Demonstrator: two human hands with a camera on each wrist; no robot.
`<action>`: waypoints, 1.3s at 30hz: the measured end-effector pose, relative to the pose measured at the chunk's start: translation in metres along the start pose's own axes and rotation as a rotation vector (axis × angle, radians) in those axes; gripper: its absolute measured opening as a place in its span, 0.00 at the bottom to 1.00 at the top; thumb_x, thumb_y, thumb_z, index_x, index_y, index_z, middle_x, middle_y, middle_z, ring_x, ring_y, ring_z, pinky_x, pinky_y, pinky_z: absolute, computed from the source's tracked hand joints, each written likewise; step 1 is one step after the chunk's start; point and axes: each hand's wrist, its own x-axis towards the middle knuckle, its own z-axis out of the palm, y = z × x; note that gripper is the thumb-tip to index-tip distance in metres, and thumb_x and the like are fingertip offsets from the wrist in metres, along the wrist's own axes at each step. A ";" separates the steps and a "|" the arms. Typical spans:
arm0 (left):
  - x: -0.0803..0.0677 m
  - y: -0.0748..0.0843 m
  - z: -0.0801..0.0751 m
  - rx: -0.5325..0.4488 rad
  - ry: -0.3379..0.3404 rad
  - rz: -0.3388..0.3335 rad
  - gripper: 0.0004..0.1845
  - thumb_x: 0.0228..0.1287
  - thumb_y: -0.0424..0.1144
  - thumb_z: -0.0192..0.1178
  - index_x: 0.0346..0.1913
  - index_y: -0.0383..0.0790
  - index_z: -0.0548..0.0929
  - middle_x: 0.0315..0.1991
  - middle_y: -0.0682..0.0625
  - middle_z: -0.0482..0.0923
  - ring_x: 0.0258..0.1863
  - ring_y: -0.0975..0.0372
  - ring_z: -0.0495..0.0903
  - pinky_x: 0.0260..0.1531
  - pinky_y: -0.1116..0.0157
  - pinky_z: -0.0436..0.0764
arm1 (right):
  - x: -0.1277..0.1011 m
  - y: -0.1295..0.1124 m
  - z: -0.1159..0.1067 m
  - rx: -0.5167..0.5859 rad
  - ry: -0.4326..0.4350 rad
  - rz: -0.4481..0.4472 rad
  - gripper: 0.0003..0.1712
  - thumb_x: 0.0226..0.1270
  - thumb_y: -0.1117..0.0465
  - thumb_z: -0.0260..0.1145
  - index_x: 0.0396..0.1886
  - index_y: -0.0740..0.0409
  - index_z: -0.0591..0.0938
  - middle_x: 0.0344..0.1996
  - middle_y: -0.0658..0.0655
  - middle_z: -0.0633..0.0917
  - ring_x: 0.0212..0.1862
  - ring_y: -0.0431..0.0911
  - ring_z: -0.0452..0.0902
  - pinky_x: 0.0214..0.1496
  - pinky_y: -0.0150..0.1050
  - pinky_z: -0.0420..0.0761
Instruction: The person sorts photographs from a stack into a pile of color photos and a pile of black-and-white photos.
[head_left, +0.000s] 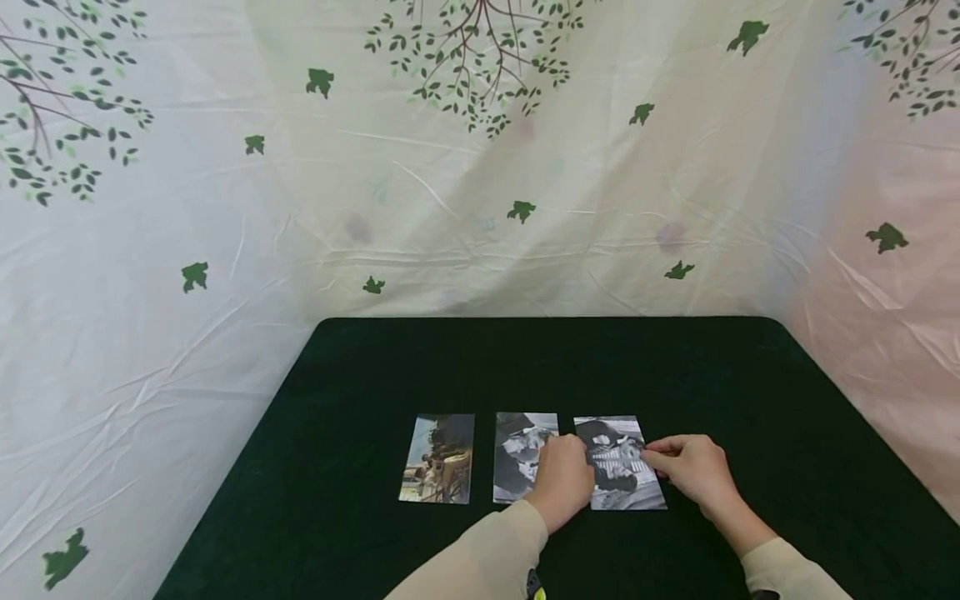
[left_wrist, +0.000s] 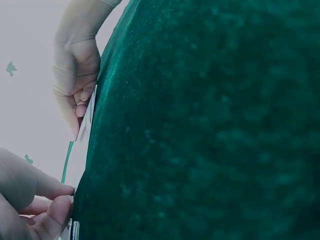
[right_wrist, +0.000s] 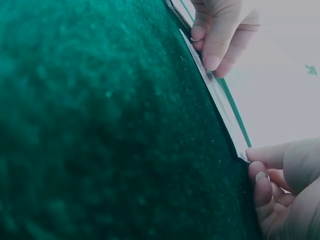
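Note:
On the dark green table lie three picture cards in a row. The right one, a black-and-white photo card [head_left: 618, 462], lies between my two hands. My left hand [head_left: 564, 479] pinches its left edge between thumb and finger, covering part of that side. At the opposite edge, my right hand [head_left: 693, 468] grips the same card with thumb and forefinger, its other fingers curled. The middle card [head_left: 516, 458], also black and white, is partly hidden behind my left hand. Seen edge-on in the right wrist view, the held card [right_wrist: 220, 102] lies nearly flat at the cloth.
A colour picture card [head_left: 437, 460] lies at the left of the row. The table [head_left: 375, 367] has a dark green velvety cover. Behind it hangs a pale cloth [head_left: 450, 192] printed with branches and green leaf shapes.

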 end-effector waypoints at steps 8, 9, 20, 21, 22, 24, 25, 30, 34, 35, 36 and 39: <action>0.001 0.004 -0.002 0.038 -0.027 -0.015 0.09 0.55 0.35 0.68 0.21 0.37 0.82 0.19 0.48 0.78 0.25 0.59 0.81 0.23 0.65 0.76 | 0.000 0.003 -0.005 0.051 -0.033 0.043 0.17 0.62 0.51 0.69 0.44 0.59 0.85 0.40 0.57 0.82 0.36 0.47 0.77 0.32 0.40 0.77; 0.001 0.004 -0.002 0.035 -0.028 -0.015 0.10 0.55 0.36 0.68 0.20 0.38 0.82 0.19 0.49 0.78 0.25 0.59 0.80 0.23 0.65 0.76 | 0.000 0.004 -0.005 0.059 -0.035 0.046 0.18 0.62 0.51 0.69 0.44 0.59 0.85 0.40 0.57 0.82 0.36 0.47 0.77 0.32 0.40 0.77; 0.001 -0.003 0.002 -0.047 -0.056 -0.042 0.08 0.56 0.37 0.69 0.38 0.39 0.90 0.35 0.51 0.86 0.41 0.59 0.82 0.39 0.65 0.80 | -0.001 0.008 -0.006 0.084 -0.014 0.057 0.18 0.61 0.51 0.70 0.43 0.60 0.86 0.38 0.56 0.82 0.34 0.47 0.77 0.31 0.40 0.77; 0.001 -0.004 0.002 -0.064 -0.055 -0.045 0.08 0.55 0.36 0.70 0.39 0.39 0.90 0.36 0.51 0.86 0.42 0.59 0.82 0.40 0.64 0.80 | -0.001 0.008 -0.005 0.081 -0.011 0.055 0.17 0.61 0.51 0.70 0.42 0.59 0.86 0.38 0.56 0.82 0.33 0.47 0.77 0.31 0.39 0.77; 0.001 -0.005 0.002 -0.081 -0.053 -0.051 0.09 0.55 0.36 0.70 0.40 0.39 0.89 0.37 0.51 0.86 0.44 0.59 0.81 0.41 0.64 0.80 | -0.001 0.008 -0.005 0.080 -0.008 0.051 0.17 0.60 0.52 0.70 0.42 0.59 0.86 0.37 0.56 0.82 0.33 0.47 0.77 0.30 0.39 0.77; 0.001 -0.008 0.002 -0.131 -0.048 -0.063 0.10 0.54 0.36 0.71 0.40 0.39 0.89 0.37 0.51 0.86 0.41 0.61 0.82 0.38 0.65 0.80 | 0.000 0.008 -0.004 0.078 0.002 0.045 0.16 0.60 0.52 0.70 0.41 0.59 0.86 0.37 0.56 0.82 0.32 0.46 0.77 0.30 0.39 0.77; 0.001 -0.009 0.002 -0.160 -0.047 -0.071 0.10 0.54 0.35 0.71 0.40 0.39 0.89 0.37 0.51 0.86 0.40 0.62 0.83 0.37 0.66 0.80 | 0.000 0.008 -0.003 0.080 0.005 0.044 0.16 0.60 0.52 0.70 0.41 0.59 0.87 0.37 0.56 0.83 0.32 0.46 0.77 0.30 0.39 0.77; 0.002 -0.014 0.001 -0.246 -0.037 -0.099 0.10 0.51 0.34 0.73 0.38 0.39 0.90 0.32 0.52 0.86 0.32 0.67 0.81 0.31 0.70 0.78 | 0.001 0.009 -0.001 0.095 0.009 0.046 0.16 0.60 0.53 0.71 0.41 0.60 0.87 0.38 0.56 0.83 0.32 0.46 0.78 0.31 0.39 0.78; 0.003 -0.015 0.001 -0.254 -0.027 -0.095 0.09 0.49 0.34 0.73 0.36 0.38 0.90 0.31 0.51 0.87 0.31 0.67 0.81 0.31 0.69 0.77 | 0.000 0.009 -0.001 0.099 0.007 0.047 0.16 0.60 0.53 0.71 0.41 0.60 0.86 0.39 0.57 0.83 0.33 0.46 0.78 0.32 0.39 0.78; 0.003 -0.015 0.001 -0.253 -0.028 -0.096 0.09 0.49 0.34 0.73 0.36 0.38 0.90 0.31 0.51 0.87 0.31 0.67 0.81 0.31 0.69 0.77 | 0.000 0.009 -0.001 0.098 0.007 0.046 0.16 0.60 0.53 0.71 0.41 0.60 0.86 0.39 0.57 0.83 0.33 0.46 0.78 0.32 0.39 0.78; 0.003 -0.015 0.000 -0.255 -0.032 -0.100 0.09 0.49 0.34 0.74 0.36 0.38 0.90 0.31 0.51 0.87 0.32 0.67 0.81 0.32 0.69 0.77 | 0.000 0.009 -0.001 0.097 0.007 0.045 0.16 0.60 0.53 0.71 0.41 0.60 0.86 0.39 0.57 0.83 0.33 0.46 0.78 0.32 0.39 0.78; 0.003 -0.014 0.000 -0.257 -0.042 -0.108 0.09 0.49 0.34 0.74 0.36 0.38 0.90 0.31 0.51 0.86 0.33 0.66 0.80 0.33 0.68 0.78 | 0.000 0.009 -0.002 0.092 0.010 0.047 0.15 0.60 0.53 0.71 0.41 0.60 0.86 0.38 0.56 0.83 0.33 0.46 0.78 0.31 0.39 0.78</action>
